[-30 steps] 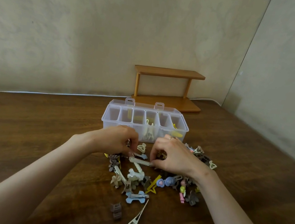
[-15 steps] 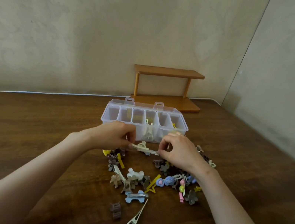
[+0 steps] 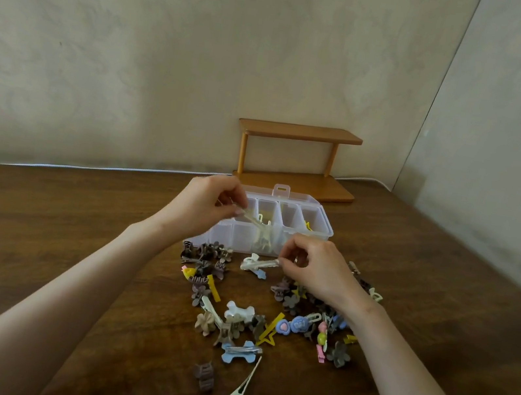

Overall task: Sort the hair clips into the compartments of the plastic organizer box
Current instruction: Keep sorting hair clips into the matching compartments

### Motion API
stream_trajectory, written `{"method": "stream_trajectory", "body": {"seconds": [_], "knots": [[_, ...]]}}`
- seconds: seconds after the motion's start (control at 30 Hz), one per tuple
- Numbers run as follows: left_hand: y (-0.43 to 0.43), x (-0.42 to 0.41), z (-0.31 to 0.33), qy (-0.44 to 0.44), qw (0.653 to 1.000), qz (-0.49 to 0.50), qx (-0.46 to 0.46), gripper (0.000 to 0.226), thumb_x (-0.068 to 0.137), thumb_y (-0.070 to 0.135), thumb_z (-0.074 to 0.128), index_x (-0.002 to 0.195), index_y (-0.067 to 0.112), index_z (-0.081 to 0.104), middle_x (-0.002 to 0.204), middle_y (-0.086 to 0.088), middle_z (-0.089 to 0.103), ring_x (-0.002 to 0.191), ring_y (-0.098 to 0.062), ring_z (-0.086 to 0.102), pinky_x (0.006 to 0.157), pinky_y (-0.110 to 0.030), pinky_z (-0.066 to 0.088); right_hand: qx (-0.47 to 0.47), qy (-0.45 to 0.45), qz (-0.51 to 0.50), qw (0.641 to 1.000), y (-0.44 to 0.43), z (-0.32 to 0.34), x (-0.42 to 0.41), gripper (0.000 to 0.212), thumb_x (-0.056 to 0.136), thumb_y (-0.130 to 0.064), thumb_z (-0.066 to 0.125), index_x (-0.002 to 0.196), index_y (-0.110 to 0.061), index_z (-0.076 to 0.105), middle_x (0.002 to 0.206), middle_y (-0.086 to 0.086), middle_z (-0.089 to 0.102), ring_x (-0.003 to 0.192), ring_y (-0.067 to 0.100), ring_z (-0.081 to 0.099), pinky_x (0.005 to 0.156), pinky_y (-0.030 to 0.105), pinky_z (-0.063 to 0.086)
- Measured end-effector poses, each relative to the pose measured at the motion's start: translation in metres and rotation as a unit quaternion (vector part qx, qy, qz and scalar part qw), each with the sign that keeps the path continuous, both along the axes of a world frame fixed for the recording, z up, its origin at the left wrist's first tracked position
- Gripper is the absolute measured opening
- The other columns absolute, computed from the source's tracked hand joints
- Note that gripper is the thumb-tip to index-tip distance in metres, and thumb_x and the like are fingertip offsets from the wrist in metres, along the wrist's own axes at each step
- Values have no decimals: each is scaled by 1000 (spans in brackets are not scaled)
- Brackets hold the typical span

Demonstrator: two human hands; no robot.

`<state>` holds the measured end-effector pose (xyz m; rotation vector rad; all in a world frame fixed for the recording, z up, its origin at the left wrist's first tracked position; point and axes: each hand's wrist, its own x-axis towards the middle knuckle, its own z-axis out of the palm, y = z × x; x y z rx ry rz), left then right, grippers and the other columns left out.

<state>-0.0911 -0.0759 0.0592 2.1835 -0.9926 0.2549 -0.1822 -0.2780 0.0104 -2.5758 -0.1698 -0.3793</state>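
The clear plastic organizer box (image 3: 322, 233) stands open on the wooden table, with cream clips in a middle compartment and a yellow clip (image 3: 308, 226) in a right one. My left hand (image 3: 205, 207) hovers over the box's left side, pinching a long cream clip (image 3: 250, 219) above the compartments. My right hand (image 3: 313, 266) is just in front of the box, its fingertips closed on a white bow clip (image 3: 256, 263) that rests on the table. A pile of hair clips (image 3: 267, 315) in brown, blue, yellow and pink lies scattered between my forearms.
A small wooden two-tier shelf (image 3: 296, 160) stands against the wall behind the box. A white cable (image 3: 85, 167) runs along the wall's foot. A cream alligator clip (image 3: 242, 391) and a brown claw clip (image 3: 205, 376) lie nearest me. A wall corner is at the right.
My left hand has lifted the long cream clip from the pile up over the box. My right hand let go of that clip and now pinches a white bow clip.
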Motion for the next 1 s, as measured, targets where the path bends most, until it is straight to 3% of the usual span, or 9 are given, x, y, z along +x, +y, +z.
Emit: {"method": "stream_trajectory", "body": {"seconds": [0.1,0.17,0.33,0.43,0.57,0.77,1.0], "knots": [[-15,13,6,1,1000,10,-20,8,86,7,61,90,13,64,78,11,59,72,3,56,62,-2,43,2,-3,4,1000,0,0,0,4,87,-25,63,85,-26,60,80,-15,56,73,3,53,65,22,44],[-29,23,8,-5,1000,15,4,9,86,6,60,92,10,66,79,9,58,73,0,55,61,-4,41,9,-5,6,1000,0,-1,0,3,87,-25,64,85,-26,61,81,-14,58,75,5,55,68,27,48],[-58,45,8,5,995,4,103,12,87,8,60,95,8,69,96,-5,67,89,-13,58,81,-21,46,26,-7,17,1000,-1,-3,1,2,87,-24,63,86,-25,62,84,-12,60,75,4,55,70,29,51],[-65,49,6,-15,987,-19,159,19,89,9,58,106,10,66,108,-4,67,98,-11,58,82,-17,39,27,-7,18,999,0,-4,2,1,87,-24,63,87,-23,63,84,-12,61,74,3,55,71,29,51],[-58,49,2,-36,990,-17,137,26,91,12,54,117,14,59,117,1,63,103,-12,57,90,-24,43,42,-11,16,999,0,-5,2,5,87,-24,63,90,-20,64,84,-11,61,76,5,56,71,30,52],[-17,31,-4,-64,995,8,73,17,90,18,55,106,16,62,108,2,62,96,-10,57,86,-30,48,77,-40,5,996,1,-5,1,6,87,-24,65,88,-19,64,81,-10,61,76,5,58,70,25,52],[24,-3,-20,-27,996,-16,78,8,87,17,60,92,23,60,93,11,60,85,1,57,75,-16,48,278,-93,-11,956,6,6,-5,3,89,-12,60,87,-13,63,75,4,69,72,14,67,69,25,55]]}}
